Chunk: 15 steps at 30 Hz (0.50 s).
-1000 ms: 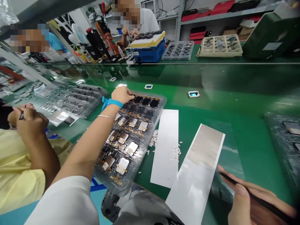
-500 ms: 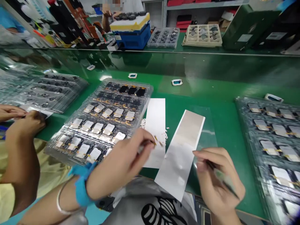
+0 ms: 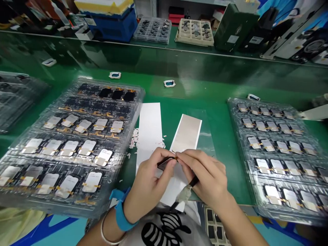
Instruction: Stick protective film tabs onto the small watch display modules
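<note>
Over the pale strip (image 3: 187, 129) | left hand (image 3: 150, 182) pinches dark module (image 3: 163, 164) | right hand (image 3: 208, 176) clasps slim tool (image 3: 184, 194), fingertips at module's orange tail (image 3: 176, 158) | risk: tail could crease if hands tug unevenly

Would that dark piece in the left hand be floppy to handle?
The dark piece is probably light: the left hand holds it in a pinch. Its flat body shows no sag, so seems stiff; the thin orange end may bend easily.

dark part (image 3: 163, 164), green tabletop (image 3: 225, 136), blue wristband (image 3: 122, 216)
</note>
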Motion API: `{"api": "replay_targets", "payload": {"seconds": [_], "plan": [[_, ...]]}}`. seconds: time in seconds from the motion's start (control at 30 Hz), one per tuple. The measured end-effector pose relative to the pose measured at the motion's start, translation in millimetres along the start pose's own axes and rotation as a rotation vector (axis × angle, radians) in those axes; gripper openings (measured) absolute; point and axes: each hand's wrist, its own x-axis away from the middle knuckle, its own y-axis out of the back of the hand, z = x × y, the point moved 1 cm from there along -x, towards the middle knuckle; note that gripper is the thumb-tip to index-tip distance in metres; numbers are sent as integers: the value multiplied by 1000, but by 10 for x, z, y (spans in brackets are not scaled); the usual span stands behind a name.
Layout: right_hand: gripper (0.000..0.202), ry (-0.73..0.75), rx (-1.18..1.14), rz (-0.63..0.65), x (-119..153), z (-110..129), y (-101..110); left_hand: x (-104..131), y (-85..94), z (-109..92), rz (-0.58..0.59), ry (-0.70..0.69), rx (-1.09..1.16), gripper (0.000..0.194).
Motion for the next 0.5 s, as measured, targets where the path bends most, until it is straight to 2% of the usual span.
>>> {"api": "replay_targets", "payload": {"seconds": [0.23, 0.37, 0.5], "plan": [[11, -121, -16, 140, -97, -49, -70, -105, 8, 153, -26, -14, -45, 6], [10, -403, -261, 220, -269, -206, -69, -84, -4, 193, -29, 55, 149, 8], [15, -666, -506, 364, -332, -338, -197, -37, -8, 206, -23, 158, 371, 9]]}}
